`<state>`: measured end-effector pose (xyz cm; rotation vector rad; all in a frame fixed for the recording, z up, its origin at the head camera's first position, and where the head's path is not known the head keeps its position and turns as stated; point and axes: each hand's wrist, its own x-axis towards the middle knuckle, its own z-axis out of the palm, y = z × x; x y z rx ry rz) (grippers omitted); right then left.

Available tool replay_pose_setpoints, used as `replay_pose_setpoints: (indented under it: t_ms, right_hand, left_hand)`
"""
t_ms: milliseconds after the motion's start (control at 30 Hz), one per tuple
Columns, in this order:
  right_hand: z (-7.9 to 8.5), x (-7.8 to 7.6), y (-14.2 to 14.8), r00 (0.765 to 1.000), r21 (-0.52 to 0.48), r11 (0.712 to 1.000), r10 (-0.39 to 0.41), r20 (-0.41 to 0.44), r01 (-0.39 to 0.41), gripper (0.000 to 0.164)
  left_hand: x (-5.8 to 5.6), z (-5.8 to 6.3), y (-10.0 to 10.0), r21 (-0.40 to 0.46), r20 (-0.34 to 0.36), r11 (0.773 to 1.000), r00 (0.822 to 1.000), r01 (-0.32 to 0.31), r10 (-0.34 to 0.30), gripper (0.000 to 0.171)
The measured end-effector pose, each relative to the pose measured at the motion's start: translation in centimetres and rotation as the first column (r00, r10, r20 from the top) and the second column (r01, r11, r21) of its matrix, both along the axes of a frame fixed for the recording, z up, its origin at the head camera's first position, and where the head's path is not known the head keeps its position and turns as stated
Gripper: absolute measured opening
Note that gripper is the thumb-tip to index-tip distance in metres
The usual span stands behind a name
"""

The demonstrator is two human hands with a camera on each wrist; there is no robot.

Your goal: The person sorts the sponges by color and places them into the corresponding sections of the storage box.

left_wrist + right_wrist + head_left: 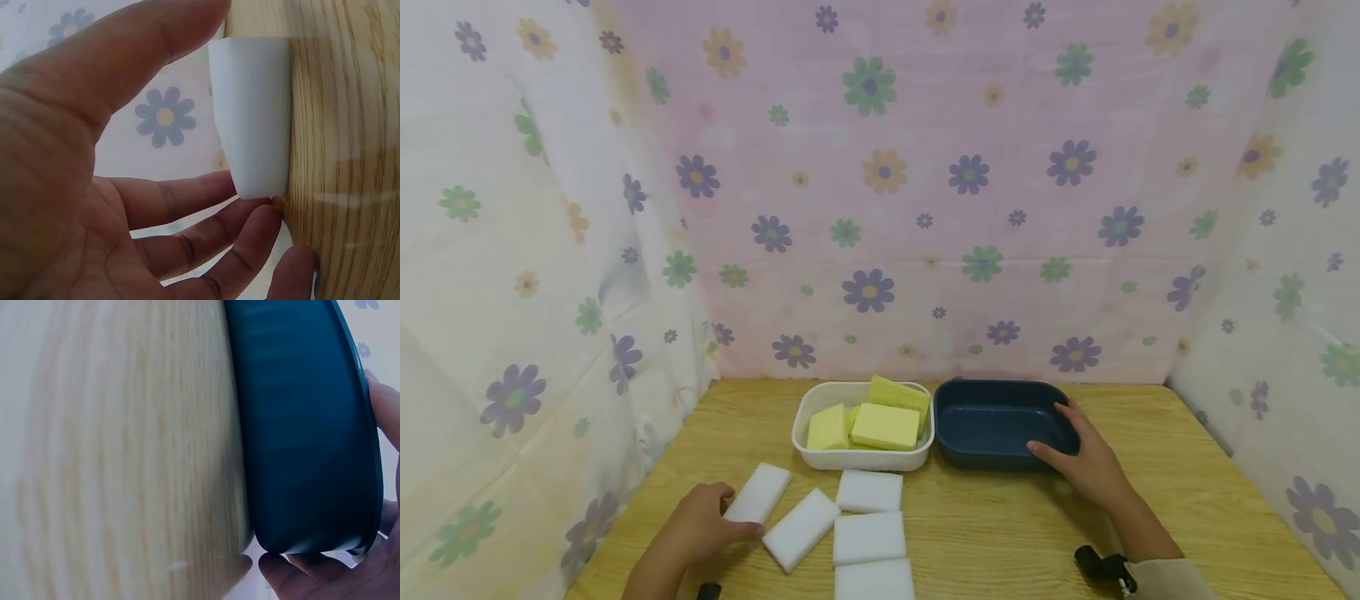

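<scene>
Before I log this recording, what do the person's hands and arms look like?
The left hand and right hand wear no gloves. A pale beige sleeve shows on the right arm, none on the left arm. A black device sits beside that sleeve; a smaller black piece shows beside the left arm.

My left hand (703,521) is low, its forearm (658,567) slanting up and inward from the bottom edge. Left wrist view: palm partly visible; left thumb (150,44) extended along the top, well apart from the left fingers (181,200), which are loosely bent and slightly fanned. My right hand (1086,454) is higher and farther forward, in a wide hold: right thumb (1052,454) pointing inward, right index finger (1078,417) bent beyond it. Right forearm (1138,517) angles up and inward, bare above a pale sleeve (1172,577).
</scene>
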<state>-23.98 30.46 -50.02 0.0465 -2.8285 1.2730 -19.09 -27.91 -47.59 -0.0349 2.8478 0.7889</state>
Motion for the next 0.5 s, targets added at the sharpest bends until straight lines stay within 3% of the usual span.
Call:
replay_pose_setpoints:
  t_ms: [133,367,500]
  right_hand:
    - [-0.06,-0.03,-0.13,1.0,-0.01,1.0,0.012,-0.003,-0.012,0.104]
    - [0.11,0.05,-0.14,1.0,-0.017,1.0,0.021,-0.008,-0.021,0.1]
    - [0.13,0.27,-0.12,1.0,-0.013,1.0,0.023,-0.011,-0.023,0.099]
  left_hand:
    - [0.36,0.05,-0.12,0.003,-0.008,1.0,1.0,-0.02,0.02,0.081]
    - [0.37,-0.47,-0.06,0.043,-0.033,0.997,0.997,-0.061,0.063,0.063]
    - [0.15,-0.93,-0.45,0.105,-0.031,0.991,0.996,-0.086,0.089,0.073]
